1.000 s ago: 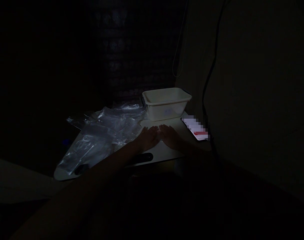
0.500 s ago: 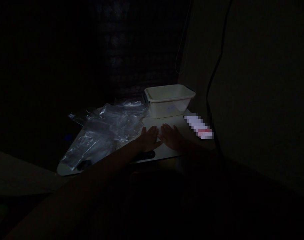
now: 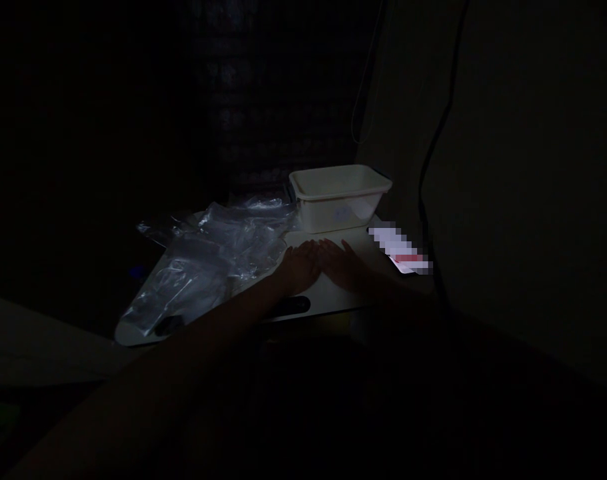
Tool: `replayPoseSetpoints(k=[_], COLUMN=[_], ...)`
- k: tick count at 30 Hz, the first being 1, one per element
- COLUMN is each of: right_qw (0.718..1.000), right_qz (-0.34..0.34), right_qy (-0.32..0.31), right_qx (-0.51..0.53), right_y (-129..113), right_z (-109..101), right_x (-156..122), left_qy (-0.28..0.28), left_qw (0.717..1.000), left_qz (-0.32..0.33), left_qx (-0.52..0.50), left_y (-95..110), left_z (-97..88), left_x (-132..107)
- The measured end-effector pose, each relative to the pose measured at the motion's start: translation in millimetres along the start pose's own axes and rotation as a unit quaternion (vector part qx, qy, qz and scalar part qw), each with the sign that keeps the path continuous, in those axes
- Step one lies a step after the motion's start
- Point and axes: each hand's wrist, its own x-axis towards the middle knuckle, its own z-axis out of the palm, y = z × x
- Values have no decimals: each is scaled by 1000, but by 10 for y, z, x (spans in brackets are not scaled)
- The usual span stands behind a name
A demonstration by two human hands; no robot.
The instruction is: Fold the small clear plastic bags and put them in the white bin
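Side by side on the pale tabletop, my left hand and my right hand lie flat, palms down, with their inner edges touching or nearly so. Fingers of both are stretched out toward the far side, and I see nothing gripped in either. Just beyond the fingertips stands a cream plastic tub with dark handles; its inside shows little in the dim light. Crumpled clear plastic bags spread over the tabletop left of my left hand.
A lit phone, its screen blurred out, lies at the right of my right hand. Dark oblong slots mark the table's near edge. A dark cable hangs down the right wall. A brick wall stands behind.
My hands have come closer together and slid slightly forward on the tabletop, toward the tub. The bags, tub and phone keep their places; the view has shifted a little.
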Motion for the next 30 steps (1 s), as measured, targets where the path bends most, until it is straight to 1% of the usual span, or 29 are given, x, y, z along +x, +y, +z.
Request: replayPoseSetpoints(k=[5,9,13,17,23,30], right_qw=[999,1000,1000,1000,999,998], right_qz=[8,11,13,17,11,15], right_qy=[-27,-20,-9,-8,-22,-45], right_qx=[14,9,6,7,21,29], right_y=[-55,-27,-10,-19,-19,-18], right_z=[2,58,103,88,46,23], right_x=[-13,-47,-65,-70,-65,-60], left_qy=[-43,-57,-55,-55,-70,-58], left_qw=[999,998,998,998,996,997], left_qz=[-5,11,11,17,18,26], left_qx=[-10,6,25,36,43,38], left_y=[-14,-30,-43,-41,-22,-20], left_z=[149,180,179,167,95,51], left_x=[21,1,-12,-29,-42,-56])
